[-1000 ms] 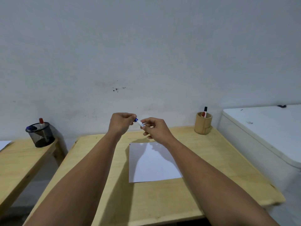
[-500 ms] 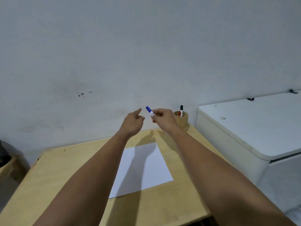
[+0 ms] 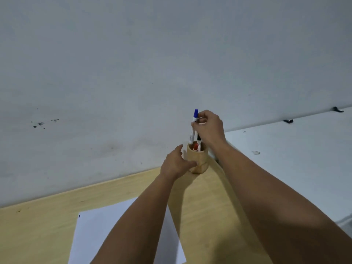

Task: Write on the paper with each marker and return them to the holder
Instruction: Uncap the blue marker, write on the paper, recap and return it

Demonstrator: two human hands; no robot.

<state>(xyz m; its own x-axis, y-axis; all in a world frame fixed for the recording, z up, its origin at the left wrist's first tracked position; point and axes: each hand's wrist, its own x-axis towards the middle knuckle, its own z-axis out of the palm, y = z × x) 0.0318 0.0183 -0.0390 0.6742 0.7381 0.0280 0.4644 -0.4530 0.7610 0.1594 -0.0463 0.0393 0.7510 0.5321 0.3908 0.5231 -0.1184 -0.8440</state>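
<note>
My right hand (image 3: 208,127) pinches the blue-capped marker (image 3: 193,126) near its top and holds it upright, its lower end at the mouth of the wooden holder (image 3: 198,161). A red marker (image 3: 195,146) and a black marker (image 3: 198,137) stand inside that holder. My left hand (image 3: 176,164) rests against the holder's left side, thumb up and fingers on its front wall. The white paper (image 3: 99,239) lies on the wooden table (image 3: 47,216) nearer to me, partly under my left forearm, with a small blue mark at its top left corner.
A white cabinet top (image 3: 295,149) adjoins the table on the right, close to the holder. The grey wall (image 3: 171,63) stands right behind the holder.
Both hands moved right and forward to the holder. The blue marker went from tilted in mid-air to upright over the holder's mouth. My left hand now touches the holder.
</note>
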